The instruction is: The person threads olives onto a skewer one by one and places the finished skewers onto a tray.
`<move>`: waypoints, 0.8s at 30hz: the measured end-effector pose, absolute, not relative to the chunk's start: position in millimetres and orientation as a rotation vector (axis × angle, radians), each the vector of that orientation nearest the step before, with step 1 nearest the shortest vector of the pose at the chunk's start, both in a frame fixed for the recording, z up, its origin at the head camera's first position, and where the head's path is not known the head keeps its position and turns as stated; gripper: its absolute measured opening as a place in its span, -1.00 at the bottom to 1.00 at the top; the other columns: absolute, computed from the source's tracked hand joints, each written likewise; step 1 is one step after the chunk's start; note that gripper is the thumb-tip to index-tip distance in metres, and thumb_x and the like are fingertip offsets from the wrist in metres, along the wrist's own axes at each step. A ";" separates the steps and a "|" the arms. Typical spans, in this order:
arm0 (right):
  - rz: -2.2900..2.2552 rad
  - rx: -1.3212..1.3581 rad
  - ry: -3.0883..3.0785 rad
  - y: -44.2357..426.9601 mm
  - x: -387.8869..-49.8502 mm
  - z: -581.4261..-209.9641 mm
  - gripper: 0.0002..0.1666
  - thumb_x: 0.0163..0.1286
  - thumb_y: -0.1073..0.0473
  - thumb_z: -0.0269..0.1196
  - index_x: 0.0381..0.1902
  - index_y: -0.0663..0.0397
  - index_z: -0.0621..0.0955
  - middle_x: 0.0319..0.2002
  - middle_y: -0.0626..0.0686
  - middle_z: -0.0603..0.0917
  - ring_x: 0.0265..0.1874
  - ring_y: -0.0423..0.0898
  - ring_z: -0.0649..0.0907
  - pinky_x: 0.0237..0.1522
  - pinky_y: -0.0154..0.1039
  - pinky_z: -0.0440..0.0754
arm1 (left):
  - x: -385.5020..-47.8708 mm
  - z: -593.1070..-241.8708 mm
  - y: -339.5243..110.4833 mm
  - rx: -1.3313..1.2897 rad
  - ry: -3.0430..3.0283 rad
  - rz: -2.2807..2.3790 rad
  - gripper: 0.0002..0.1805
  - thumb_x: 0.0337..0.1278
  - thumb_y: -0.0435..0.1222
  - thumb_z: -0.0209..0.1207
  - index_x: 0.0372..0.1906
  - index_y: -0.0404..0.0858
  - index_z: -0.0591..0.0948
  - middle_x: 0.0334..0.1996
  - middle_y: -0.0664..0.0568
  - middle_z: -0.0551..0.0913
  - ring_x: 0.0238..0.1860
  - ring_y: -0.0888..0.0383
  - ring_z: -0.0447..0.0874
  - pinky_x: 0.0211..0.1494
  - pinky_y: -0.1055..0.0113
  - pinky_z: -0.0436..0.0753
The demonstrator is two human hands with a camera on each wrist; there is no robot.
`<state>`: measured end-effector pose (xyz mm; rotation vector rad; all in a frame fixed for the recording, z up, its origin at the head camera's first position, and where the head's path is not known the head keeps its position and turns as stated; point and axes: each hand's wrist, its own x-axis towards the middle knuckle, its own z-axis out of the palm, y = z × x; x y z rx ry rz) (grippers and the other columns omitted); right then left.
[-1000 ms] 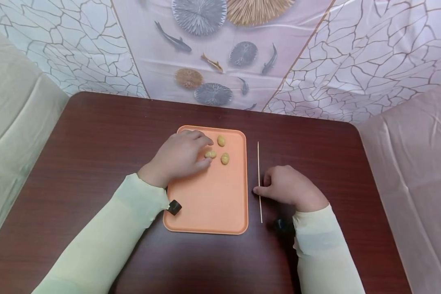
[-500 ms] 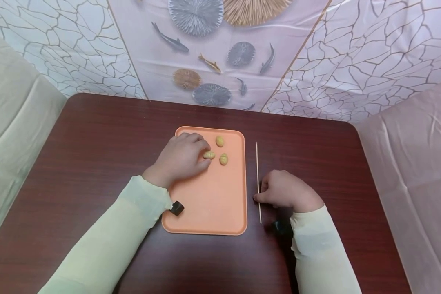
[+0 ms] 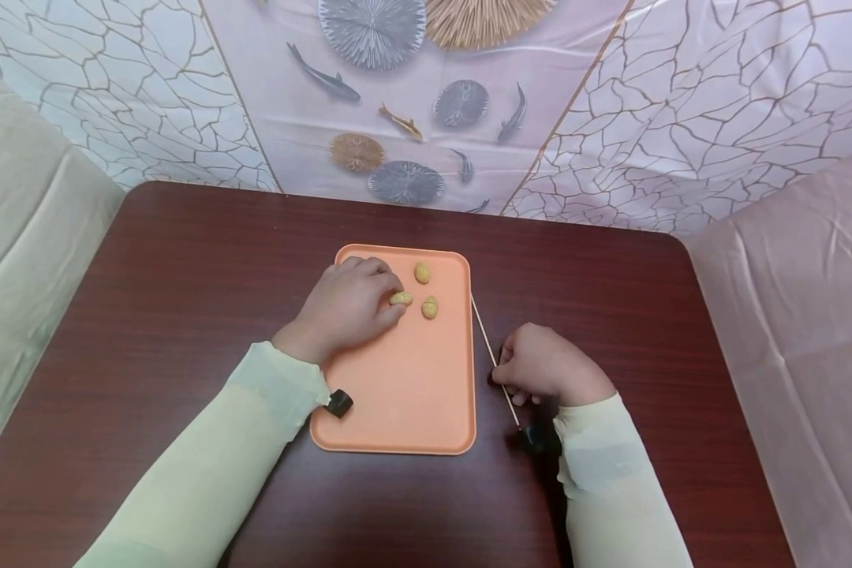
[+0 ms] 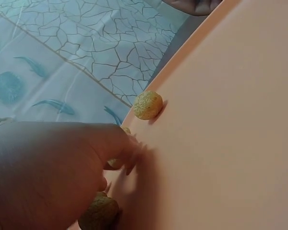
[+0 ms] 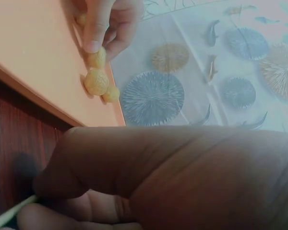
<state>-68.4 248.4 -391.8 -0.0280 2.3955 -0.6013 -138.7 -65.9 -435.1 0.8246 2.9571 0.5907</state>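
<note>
Dark tabletop [image 3: 199,276] surrounds the tray [image 3: 397,386], right of which we see the stick [image 3: 484,331], newly slanted from parallel and so apparently secured, pinched by the right hand [image 3: 550,364], while the left hand [image 3: 348,304] pinches a yellow lump [image 3: 401,298] on the tray.

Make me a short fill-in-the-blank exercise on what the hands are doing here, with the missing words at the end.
1. The thin stick is pinched by the person's ____ hand.
2. The left hand has its thumb and fingers around one yellow lump on the flat, rimmed, orange ____.
3. In the head view, the number of yellow lumps showing, counting the one at the fingers, is ____.

Missing words: right; tray; three.
</note>
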 end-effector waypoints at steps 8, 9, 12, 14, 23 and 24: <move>-0.586 -0.007 2.462 255.9 -70.6 -391.6 -0.77 0.29 0.13 0.33 -0.57 0.00 0.69 -0.68 -0.01 0.75 -0.60 -0.07 0.78 -0.48 -0.25 0.58 | -135.8 -439.0 -71.7 0.783 2.913 1.056 -0.67 0.54 0.02 0.35 0.10 -0.09 0.83 0.10 0.05 0.82 0.21 0.00 0.74 0.37 -0.04 0.71; -0.587 0.001 2.475 257.6 -70.7 -390.4 -0.77 0.30 0.12 0.33 -0.56 0.00 0.68 -0.67 -0.01 0.75 -0.59 -0.07 0.76 -0.46 -0.25 0.58 | -134.3 -438.3 -72.3 0.757 2.889 1.149 -0.70 0.52 -0.01 0.39 0.09 -0.09 0.84 0.08 0.06 0.83 0.17 0.03 0.76 0.33 0.01 0.75; -0.621 0.016 2.531 262.1 -71.1 -385.6 -0.77 0.33 0.10 0.34 -0.54 -0.02 0.67 -0.65 -0.02 0.73 -0.62 -0.08 0.71 -0.47 -0.22 0.57 | -128.9 -435.6 -73.8 0.673 2.842 1.386 -0.76 0.44 -0.11 0.47 0.08 -0.07 0.86 0.01 0.10 0.85 0.00 0.12 0.80 0.13 0.10 0.83; -0.666 0.008 2.575 263.9 -71.4 -382.2 -0.79 0.33 0.12 0.32 -0.53 -0.04 0.65 -0.64 -0.03 0.72 -0.64 -0.08 0.68 -0.50 -0.22 0.58 | -125.9 -433.7 -74.0 0.625 2.820 1.505 -0.75 0.41 -0.17 0.50 0.10 -0.07 0.87 -0.06 0.11 0.86 -0.10 0.14 0.81 0.03 0.12 0.85; -1.005 -0.199 2.836 258.0 -69.9 -379.5 -0.85 0.31 0.24 0.38 -0.41 -0.14 0.67 -0.52 -0.11 0.66 -0.55 -0.15 0.62 -0.47 -0.34 0.54 | -121.7 -428.6 -72.8 0.552 2.637 1.854 -0.54 0.37 -0.29 0.56 0.32 -0.05 0.81 -0.17 0.05 0.84 -0.21 0.16 0.73 -0.13 0.37 0.71; -1.064 -0.230 2.837 257.2 -69.2 -380.9 -0.84 0.34 0.26 0.39 -0.38 -0.15 0.69 -0.50 -0.10 0.68 -0.54 -0.14 0.62 -0.47 -0.35 0.55 | -121.9 -428.5 -72.4 0.538 2.609 1.880 -0.52 0.39 -0.29 0.55 0.35 -0.04 0.80 -0.14 0.05 0.84 -0.18 0.16 0.73 -0.12 0.40 0.71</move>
